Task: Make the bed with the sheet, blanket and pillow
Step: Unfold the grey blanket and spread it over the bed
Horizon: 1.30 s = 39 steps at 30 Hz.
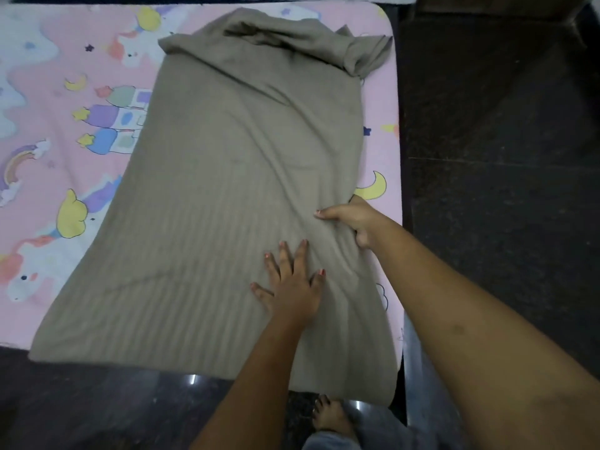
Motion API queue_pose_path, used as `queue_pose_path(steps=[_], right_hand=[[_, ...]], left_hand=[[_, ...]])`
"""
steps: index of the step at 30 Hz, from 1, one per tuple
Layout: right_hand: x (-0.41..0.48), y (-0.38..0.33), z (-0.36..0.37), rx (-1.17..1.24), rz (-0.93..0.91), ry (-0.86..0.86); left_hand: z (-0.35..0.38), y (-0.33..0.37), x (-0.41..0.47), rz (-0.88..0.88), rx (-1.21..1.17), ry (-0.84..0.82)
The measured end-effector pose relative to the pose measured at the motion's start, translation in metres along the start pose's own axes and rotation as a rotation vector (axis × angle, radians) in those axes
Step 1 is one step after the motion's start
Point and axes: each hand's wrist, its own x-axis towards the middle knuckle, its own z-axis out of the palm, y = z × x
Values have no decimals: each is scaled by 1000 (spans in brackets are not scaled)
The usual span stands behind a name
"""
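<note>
We record a taupe, faintly ribbed pillow (pixel 227 190), oblong, its far end bunched, lying on the pink cartoon-print sheet (pixel 81 102). The left hand (pixel 292 287) presses flat on the pillow's near end, fingers splayed. The right hand (pixel 354 222) grips the pillow's right edge.

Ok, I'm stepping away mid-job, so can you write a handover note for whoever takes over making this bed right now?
Left hand: flat, fingers spread, pressing the taupe striped pillow.
Right hand: grips the pillow's right edge.
Pillow lies on the pink unicorn sheet, toward its right edge; cover bunched loose at the far end.
Done: sheet on.
Left: tidy cover, place pillow, lay blanket, which is not in view.
</note>
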Motion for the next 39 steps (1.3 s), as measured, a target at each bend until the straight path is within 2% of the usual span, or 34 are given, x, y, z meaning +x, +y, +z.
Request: queue_pose_path(steps=[5, 9, 12, 17, 20, 24, 26, 29, 34, 37, 39], right_hand=[[4, 0, -52, 191, -30, 139], [1, 5, -78, 144, -1, 231], [8, -9, -70, 191, 11, 220], [29, -48, -62, 168, 110, 82], [44, -66, -65, 274, -28, 140], [52, -63, -81, 479, -228, 402], [54, -55, -86, 554, -270, 458], [59, -56, -90, 571, -227, 341], [77, -79, -85, 203, 64, 34], [94, -94, -74, 32, 141, -35], [105, -107, -67, 54, 145, -47]], left_hand=[[-4, 2, -1, -27, 34, -52], [-7, 4, -1, -40, 38, -75], [-12, 7, 0, -57, 16, -108], [-17, 21, 3, -105, -3, -142], [-21, 25, 7, -130, 6, -193], [-29, 27, 12, -156, 22, -275], [-33, 33, 13, -174, 33, -297], [-36, 49, 16, -190, 41, -266], [-31, 74, 23, -131, 6, -175], [-33, 85, 36, -80, -74, -148], [-37, 95, 48, -34, -107, -133]])
